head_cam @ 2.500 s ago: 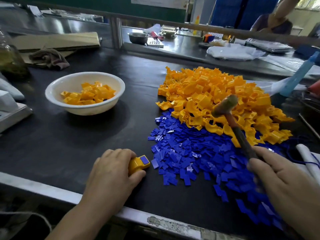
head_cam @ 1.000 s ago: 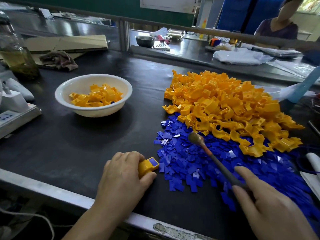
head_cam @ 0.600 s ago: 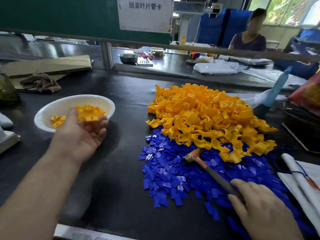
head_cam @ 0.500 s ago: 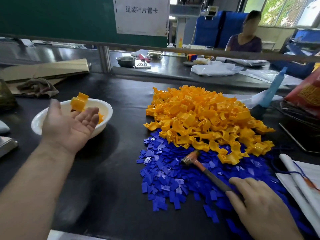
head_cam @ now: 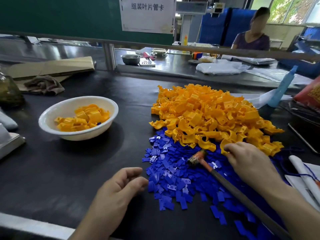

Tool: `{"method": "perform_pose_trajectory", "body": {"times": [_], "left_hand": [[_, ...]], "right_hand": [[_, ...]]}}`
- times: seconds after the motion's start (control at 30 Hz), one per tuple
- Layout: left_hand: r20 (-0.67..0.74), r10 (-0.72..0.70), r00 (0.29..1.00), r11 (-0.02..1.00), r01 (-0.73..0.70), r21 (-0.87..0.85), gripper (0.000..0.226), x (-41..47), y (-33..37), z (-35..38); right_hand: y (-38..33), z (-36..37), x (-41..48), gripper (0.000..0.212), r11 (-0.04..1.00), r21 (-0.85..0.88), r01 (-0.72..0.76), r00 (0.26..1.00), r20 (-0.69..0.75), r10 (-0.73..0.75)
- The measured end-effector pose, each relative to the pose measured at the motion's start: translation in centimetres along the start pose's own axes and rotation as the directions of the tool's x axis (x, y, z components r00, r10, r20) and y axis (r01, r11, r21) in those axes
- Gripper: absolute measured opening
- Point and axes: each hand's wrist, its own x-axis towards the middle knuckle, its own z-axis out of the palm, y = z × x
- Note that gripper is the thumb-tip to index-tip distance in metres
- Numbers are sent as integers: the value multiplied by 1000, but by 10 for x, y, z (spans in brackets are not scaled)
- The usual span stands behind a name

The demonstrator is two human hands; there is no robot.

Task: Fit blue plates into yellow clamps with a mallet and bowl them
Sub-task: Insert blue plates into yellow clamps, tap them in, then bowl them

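A white bowl [head_cam: 52, 116] at the left holds several yellow clamps [head_cam: 83, 118]. A large heap of yellow clamps [head_cam: 207, 115] lies right of centre, and a spread of blue plates [head_cam: 173, 179] lies in front of it. The mallet [head_cam: 197, 157] rests on the blue plates, its handle running toward the lower right under my right forearm. My right hand [head_cam: 249, 161] has let the mallet lie and pinches a yellow clamp [head_cam: 224, 149] at the heap's near edge. My left hand [head_cam: 119, 186] rests empty, fingers loosely curled, beside the left edge of the blue plates.
A brown cloth [head_cam: 45, 84], folded cardboard [head_cam: 52, 66] and a glass bottle [head_cam: 8, 90] sit at the far left. A blue bottle [head_cam: 282, 89] stands right of the heap. White rolled material [head_cam: 303, 172] lies at the right. A person [head_cam: 252, 38] sits at the far bench.
My left hand tossed the fitted clamp into the bowl and came back, empty, to the blue plates. My right hand released the mallet handle and reached forward to the yellow heap.
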Motion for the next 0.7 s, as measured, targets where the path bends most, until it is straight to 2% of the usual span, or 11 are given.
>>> {"method": "perform_pose_trajectory", "body": {"times": [0.13,0.2,0.27,0.3,0.37,0.43,0.5,0.53,0.6,0.7], "left_hand": [[1,23,1000,999,-23,46,26,-2,0,-3],[11,29,1000,998,-29,57,23,-4,3,-3],[-18,47,999,998,-46,37,30,-7,4,0],[-29,47,998,999,-47,17,35,-9,5,2],[25,59,998,998,-59,-25,39,-17,8,7],[203,89,975,996,-89,-10,45,-29,13,13],[385,91,918,996,-91,-19,53,-39,16,19],[442,82,893,996,-65,-53,52,-43,18,21],[465,50,884,995,-7,-95,50,-46,20,23],[393,-7,920,1000,17,-22,42,-48,17,17]], "right_hand": [[-4,-14,-13,25,962,272,-15,985,-160,61],[-14,-28,-24,24,890,453,-54,963,-211,165],[-29,-43,-37,25,783,618,-69,965,-156,209],[-39,-48,-45,27,727,684,-64,982,-87,169],[-62,-57,-63,28,652,758,-18,999,38,-17],[-84,-62,-74,28,648,755,99,967,81,-241],[-101,-64,-79,28,611,765,204,921,60,-384],[-107,-65,-81,29,578,784,228,912,35,-408],[-117,-65,-83,26,556,791,254,909,2,-418],[-124,-59,-84,18,681,647,343,903,-28,-428]]}}
